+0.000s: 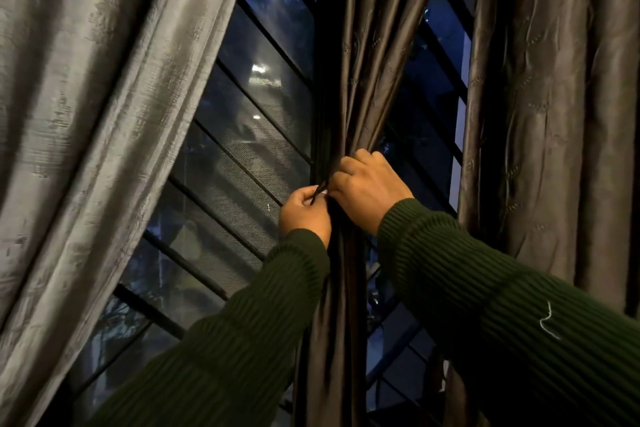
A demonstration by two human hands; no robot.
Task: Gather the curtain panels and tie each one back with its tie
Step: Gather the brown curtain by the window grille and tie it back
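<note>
The middle curtain panel [356, 80] is soft, limp fabric with a satin sheen, so it likely slides easily under the fingers and will spread again unless the bunch is held tight; I judge it light enough for one hand, and the sensible place to hold it is the narrow waist where the folds are already drawn together, in front of the dark window frame. The right hand [367, 191] curls around that waist, fingers wrapped over the gathered pleats. The left hand [304, 211] sits just beside it, touching the bunch, pinching a thin dark tie [320, 189] between thumb and fingertips; the tie looks like slim cord, flexible and easy to lose grip of, and how far it goes round the bunch is hidden. The panel is dark grey-brown with faint stitched sprigs, fanning out above the hands and hanging in narrow folds below. A paler grey panel [86, 114] hangs loose at the left edge of the window [242, 135], another dark one [554, 114] at the right.
</note>
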